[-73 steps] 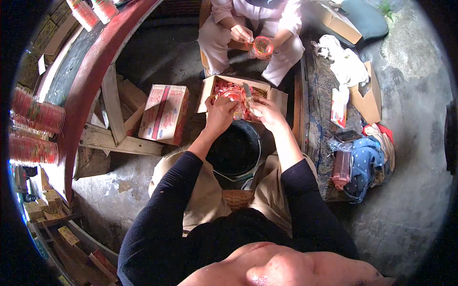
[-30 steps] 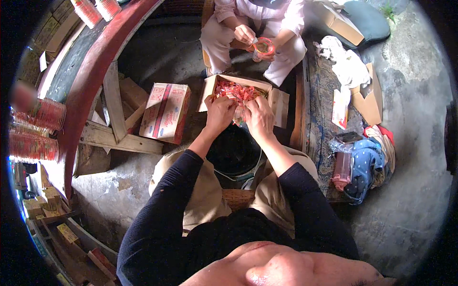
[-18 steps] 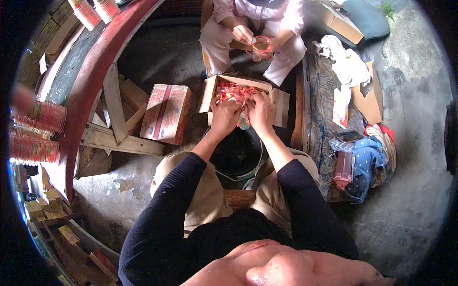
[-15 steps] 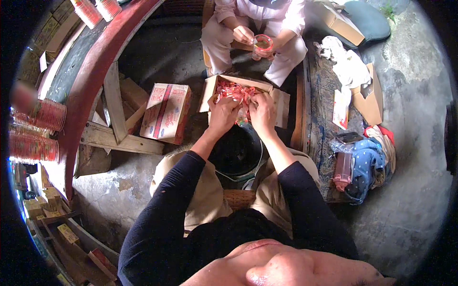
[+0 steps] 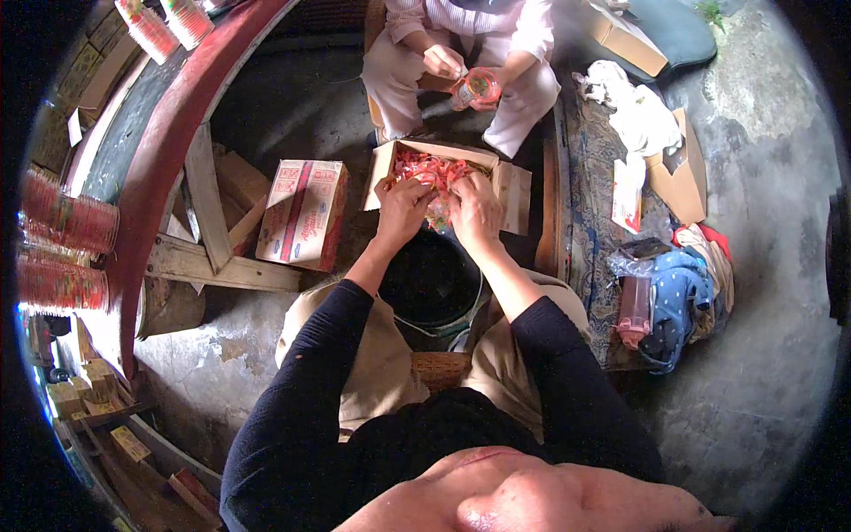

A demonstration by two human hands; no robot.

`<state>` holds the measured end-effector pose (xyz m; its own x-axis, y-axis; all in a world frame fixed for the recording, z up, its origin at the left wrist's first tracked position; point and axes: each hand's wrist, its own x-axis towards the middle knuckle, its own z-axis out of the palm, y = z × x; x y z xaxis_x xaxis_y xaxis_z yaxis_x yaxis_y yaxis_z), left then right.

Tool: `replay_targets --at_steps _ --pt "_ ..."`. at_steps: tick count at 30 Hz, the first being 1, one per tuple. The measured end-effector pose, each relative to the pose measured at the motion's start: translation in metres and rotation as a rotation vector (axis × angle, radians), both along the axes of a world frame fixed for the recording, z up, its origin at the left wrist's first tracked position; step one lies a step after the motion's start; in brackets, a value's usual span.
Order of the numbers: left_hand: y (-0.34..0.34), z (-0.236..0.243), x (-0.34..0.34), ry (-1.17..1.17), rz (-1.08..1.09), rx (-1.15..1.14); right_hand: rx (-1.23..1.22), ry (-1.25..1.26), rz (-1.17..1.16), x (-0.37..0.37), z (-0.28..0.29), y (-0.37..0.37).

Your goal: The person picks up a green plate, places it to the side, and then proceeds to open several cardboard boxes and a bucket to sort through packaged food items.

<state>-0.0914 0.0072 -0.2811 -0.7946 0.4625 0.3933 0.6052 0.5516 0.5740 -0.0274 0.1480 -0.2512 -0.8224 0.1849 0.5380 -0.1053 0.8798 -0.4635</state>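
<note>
Both my hands work at the near edge of an open cardboard box (image 5: pixel 383 168) full of tangled red plastic strips (image 5: pixel 417 164). A clear plastic cup (image 5: pixel 439 215) with red and some green print sits between them, partly covered by fingers. My left hand (image 5: pixel 403 209) is closed at the cup's left side, fingers bent inward. On the other side, my right hand (image 5: pixel 477 211) grips it with curled fingers. Beneath both hands stands a dark bucket (image 5: pixel 430 279) between my knees; its inside is too dark to make out.
Across from me a person's hand (image 5: pixel 486 99) holds another red-printed plastic cup (image 5: pixel 477 86). A closed carton (image 5: pixel 301 213) stands left of the box. Stacked cups (image 5: pixel 71 288) line the curved bench (image 5: pixel 146 177). At right lie a pink bottle (image 5: pixel 635 310) and blue cloth (image 5: pixel 683 293).
My hands have drawn slightly closer together around the cup, and the view has shifted a little. The person opposite has tilted their cup sideways.
</note>
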Motion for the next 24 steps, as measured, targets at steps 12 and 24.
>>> replay_targets --at_steps 12,24 --pt "0.004 0.01 0.006 0.118 -0.028 0.022 -0.186 -0.067 -0.093 -0.014 -0.011 0.017" --pt "0.0 0.008 -0.004 -0.168 0.064 0.05 -0.248 -0.054 -0.077 0.002 -0.001 0.035"
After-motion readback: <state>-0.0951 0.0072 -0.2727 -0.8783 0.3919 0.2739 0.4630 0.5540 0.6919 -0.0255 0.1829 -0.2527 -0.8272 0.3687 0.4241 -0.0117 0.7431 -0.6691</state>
